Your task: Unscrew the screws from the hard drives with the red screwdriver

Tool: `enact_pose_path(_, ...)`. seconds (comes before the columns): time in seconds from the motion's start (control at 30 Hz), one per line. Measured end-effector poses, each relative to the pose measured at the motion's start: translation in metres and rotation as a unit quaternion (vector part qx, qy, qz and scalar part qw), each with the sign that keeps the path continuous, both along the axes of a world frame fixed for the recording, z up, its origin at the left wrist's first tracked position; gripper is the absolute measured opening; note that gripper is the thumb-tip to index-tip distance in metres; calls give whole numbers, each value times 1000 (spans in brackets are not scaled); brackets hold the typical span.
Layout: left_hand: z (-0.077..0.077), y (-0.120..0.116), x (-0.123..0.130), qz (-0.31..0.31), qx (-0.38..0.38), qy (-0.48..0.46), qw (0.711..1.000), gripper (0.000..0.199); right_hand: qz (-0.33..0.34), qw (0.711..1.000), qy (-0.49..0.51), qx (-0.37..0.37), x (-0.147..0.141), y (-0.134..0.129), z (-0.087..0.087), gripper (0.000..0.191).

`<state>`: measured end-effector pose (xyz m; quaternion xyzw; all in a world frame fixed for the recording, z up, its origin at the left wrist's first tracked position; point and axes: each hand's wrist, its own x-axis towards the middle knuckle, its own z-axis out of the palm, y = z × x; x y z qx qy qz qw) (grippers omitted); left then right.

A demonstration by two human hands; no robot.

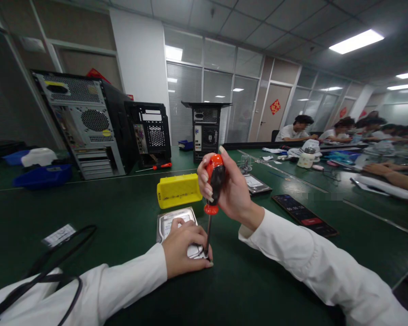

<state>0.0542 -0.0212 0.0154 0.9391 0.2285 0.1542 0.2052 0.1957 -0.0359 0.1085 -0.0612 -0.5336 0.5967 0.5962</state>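
Note:
A silver hard drive lies on the green tabletop in front of me. My left hand rests over it, its fingers curled round the near end and gripping it. In my right hand is a red and black screwdriver, held upright by the handle with the thumb near its top. The shaft points down, and its tip meets the drive's near right corner beside my left fingertips. Whether a screw sits under the tip is too small to tell. Just behind the drive stands a yellow bin with small screws in it.
Computer cases stand at the back left. Another screwdriver lies before them. A second hard drive and a phone lie to the right. A black cable loops near my left sleeve. Several people sit farther right.

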Motion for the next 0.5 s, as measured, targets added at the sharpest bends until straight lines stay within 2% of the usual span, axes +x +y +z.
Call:
enact_pose_path(0.23,1,-1,2,9,-14,-1,1000,12,-56,998,-12,22,0,4,-1,32)
enact_pose_path(0.5,4,-3,2,9,-17,4,1000,10,-18,999,-22,39,-3,-8,0,21)
